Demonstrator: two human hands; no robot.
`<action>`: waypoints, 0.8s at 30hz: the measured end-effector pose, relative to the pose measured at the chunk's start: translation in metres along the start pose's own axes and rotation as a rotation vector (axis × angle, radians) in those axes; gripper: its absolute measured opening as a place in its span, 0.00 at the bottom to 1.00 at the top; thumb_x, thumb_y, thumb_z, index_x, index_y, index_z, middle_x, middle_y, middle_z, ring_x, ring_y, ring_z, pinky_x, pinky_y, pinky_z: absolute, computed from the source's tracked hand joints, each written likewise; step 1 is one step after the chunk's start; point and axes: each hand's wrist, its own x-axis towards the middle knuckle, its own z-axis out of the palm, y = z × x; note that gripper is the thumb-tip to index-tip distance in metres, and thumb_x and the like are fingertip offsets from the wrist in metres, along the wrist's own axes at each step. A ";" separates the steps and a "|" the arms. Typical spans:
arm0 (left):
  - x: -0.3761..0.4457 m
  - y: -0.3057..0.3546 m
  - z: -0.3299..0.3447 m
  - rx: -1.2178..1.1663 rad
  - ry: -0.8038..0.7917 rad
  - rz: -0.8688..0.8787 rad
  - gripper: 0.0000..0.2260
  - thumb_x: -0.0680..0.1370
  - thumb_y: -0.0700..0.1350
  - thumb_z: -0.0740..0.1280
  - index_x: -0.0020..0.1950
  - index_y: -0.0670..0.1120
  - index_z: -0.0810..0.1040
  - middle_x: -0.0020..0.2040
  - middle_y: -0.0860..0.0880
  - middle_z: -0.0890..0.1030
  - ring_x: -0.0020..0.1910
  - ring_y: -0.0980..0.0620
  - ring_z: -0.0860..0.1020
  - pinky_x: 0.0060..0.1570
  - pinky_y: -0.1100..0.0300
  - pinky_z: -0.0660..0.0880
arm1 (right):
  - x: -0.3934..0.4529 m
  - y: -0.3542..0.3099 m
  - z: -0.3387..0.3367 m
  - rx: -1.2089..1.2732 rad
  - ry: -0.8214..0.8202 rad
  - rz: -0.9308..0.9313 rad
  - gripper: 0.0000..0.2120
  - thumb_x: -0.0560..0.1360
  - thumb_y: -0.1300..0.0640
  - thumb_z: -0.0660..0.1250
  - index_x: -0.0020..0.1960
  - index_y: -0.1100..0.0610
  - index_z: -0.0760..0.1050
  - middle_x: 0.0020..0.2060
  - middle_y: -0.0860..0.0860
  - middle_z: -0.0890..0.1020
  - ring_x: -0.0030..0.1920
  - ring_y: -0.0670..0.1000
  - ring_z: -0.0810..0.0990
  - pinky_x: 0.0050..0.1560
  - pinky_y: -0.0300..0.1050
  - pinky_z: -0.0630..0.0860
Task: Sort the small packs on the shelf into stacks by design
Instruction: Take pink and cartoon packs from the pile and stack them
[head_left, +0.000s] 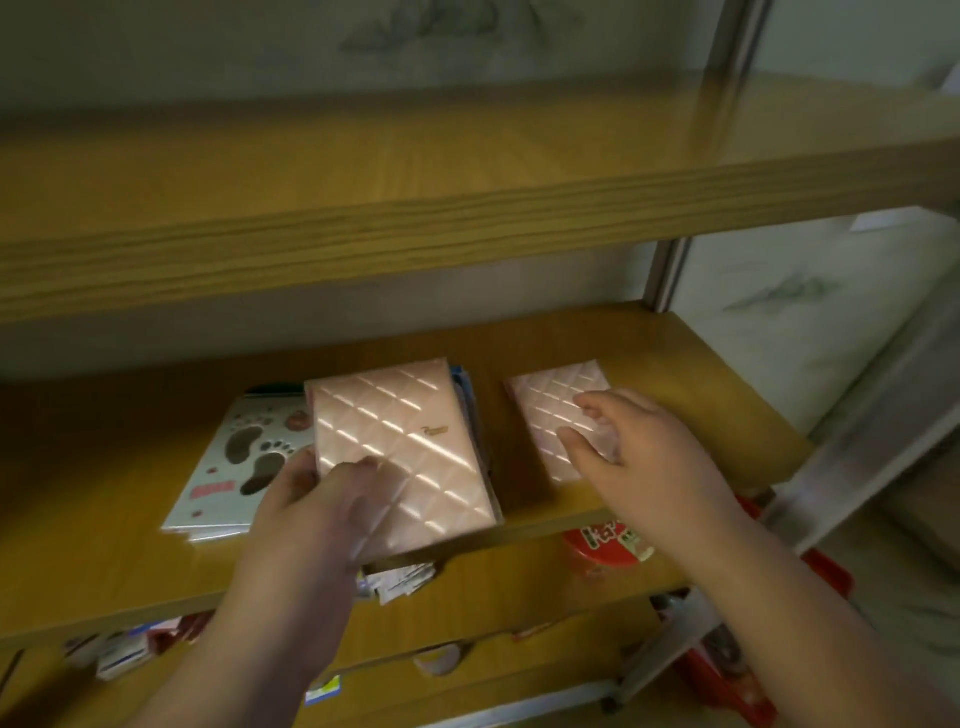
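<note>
Left hand (317, 499) grips the gold-scripted pink quilted pack (400, 441); right hand (623, 447) presses another pack (550, 410), fingers relaxed.

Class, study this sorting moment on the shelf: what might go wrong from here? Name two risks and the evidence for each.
1. The mixed stack under the large pink quilted pack overhangs the shelf edge; lifting the top pack with the left hand may tip loose packs off.
2. The right hand rests on the small pink quilted pack, which lies near the edge; a push could slide it off.

Two pink quilted packs (400, 441) (558, 410) lie flat, apart, on the shelf (675, 374).
</note>
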 end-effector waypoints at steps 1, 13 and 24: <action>0.003 -0.001 0.011 -0.014 0.026 -0.018 0.06 0.78 0.34 0.67 0.54 0.41 0.76 0.42 0.45 0.86 0.38 0.55 0.85 0.37 0.61 0.80 | -0.004 0.007 -0.007 -0.026 0.005 -0.003 0.23 0.77 0.41 0.63 0.70 0.47 0.72 0.64 0.42 0.76 0.59 0.44 0.76 0.55 0.41 0.76; 0.052 -0.025 0.149 0.165 -0.128 -0.072 0.18 0.76 0.37 0.69 0.63 0.50 0.71 0.59 0.46 0.81 0.56 0.45 0.80 0.58 0.45 0.78 | -0.050 0.060 -0.064 -0.008 0.003 0.020 0.30 0.74 0.34 0.60 0.72 0.46 0.69 0.64 0.39 0.73 0.61 0.39 0.72 0.60 0.38 0.72; 0.042 -0.023 0.152 0.919 -0.202 0.324 0.15 0.80 0.45 0.68 0.67 0.47 0.77 0.65 0.47 0.79 0.66 0.49 0.75 0.62 0.63 0.68 | -0.044 0.068 -0.066 -0.050 -0.002 -0.031 0.26 0.76 0.39 0.62 0.73 0.44 0.66 0.66 0.38 0.71 0.59 0.37 0.69 0.58 0.34 0.69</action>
